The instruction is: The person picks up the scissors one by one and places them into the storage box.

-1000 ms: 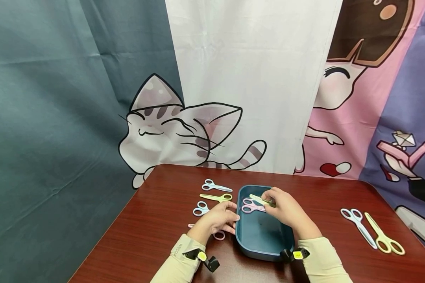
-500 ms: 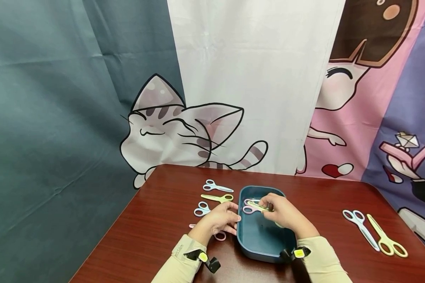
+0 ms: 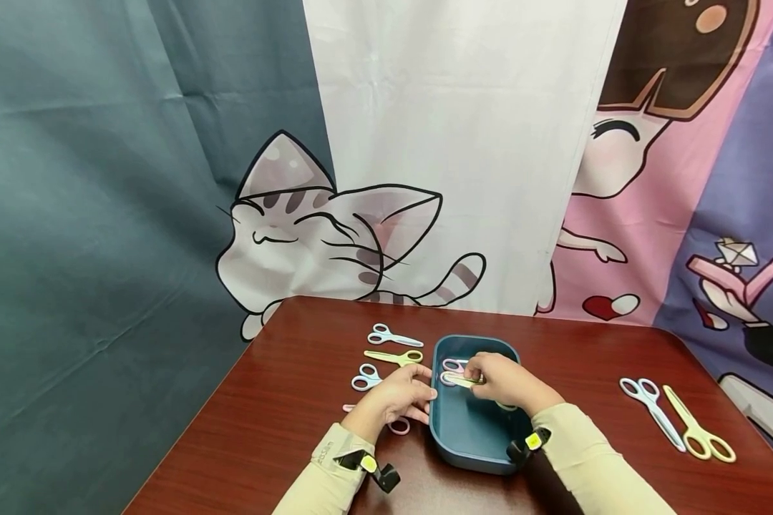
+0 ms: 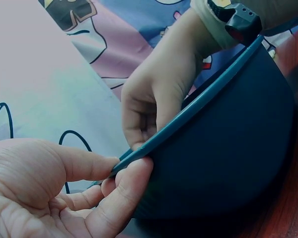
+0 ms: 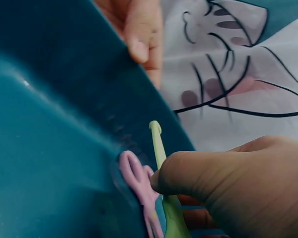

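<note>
In the head view my left hand (image 3: 398,395) is at the left side of a dark blue box (image 3: 477,440). The left wrist view has its thumb and fingers pinching the box's rim (image 4: 188,111). Inside the box, my right hand (image 3: 509,379) holds yellow-green scissors (image 5: 175,215) between thumb and fingers, their pale blade (image 3: 460,381) towards the left wall. Pink scissors (image 5: 148,196) lie below them in the box, near that wall, partly hidden by the held pair. My right hand also covers part of the box floor.
Left of the box lie blue scissors (image 3: 404,342), yellow-green scissors (image 3: 383,356), another blue pair (image 3: 375,381) and a pink pair (image 3: 348,408), the last two partly behind my left hand. Blue scissors (image 3: 666,429) and yellow scissors (image 3: 683,415) lie at the right. A printed curtain (image 3: 464,143) hangs behind the table.
My right hand has moved down and slightly nearer inside the box with the yellow-green scissors, whose blade now lies lower across the pink pair. The left hand stays on the rim.
</note>
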Motion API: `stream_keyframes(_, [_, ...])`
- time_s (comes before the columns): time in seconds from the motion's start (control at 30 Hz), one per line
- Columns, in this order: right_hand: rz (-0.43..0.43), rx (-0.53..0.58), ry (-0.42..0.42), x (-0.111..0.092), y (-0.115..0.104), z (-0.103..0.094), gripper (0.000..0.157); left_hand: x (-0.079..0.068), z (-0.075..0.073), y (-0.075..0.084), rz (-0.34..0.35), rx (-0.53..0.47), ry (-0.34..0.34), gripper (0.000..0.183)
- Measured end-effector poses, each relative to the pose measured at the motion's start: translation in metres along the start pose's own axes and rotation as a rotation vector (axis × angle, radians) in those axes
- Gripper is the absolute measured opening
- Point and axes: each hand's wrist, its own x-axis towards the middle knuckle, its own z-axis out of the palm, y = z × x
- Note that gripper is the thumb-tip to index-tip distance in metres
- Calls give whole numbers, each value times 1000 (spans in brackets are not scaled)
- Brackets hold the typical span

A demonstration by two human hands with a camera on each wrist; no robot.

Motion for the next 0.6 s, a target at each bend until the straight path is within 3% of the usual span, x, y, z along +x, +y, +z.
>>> stream_keyframes(0.2, [-23,-41,-34,7,0,6,15,0,0,0,-2,-1,6,45])
stream_keyframes(0.6, [64,-73,-96,14,0,15,13,-1,-1,1,-1,9,-5,45])
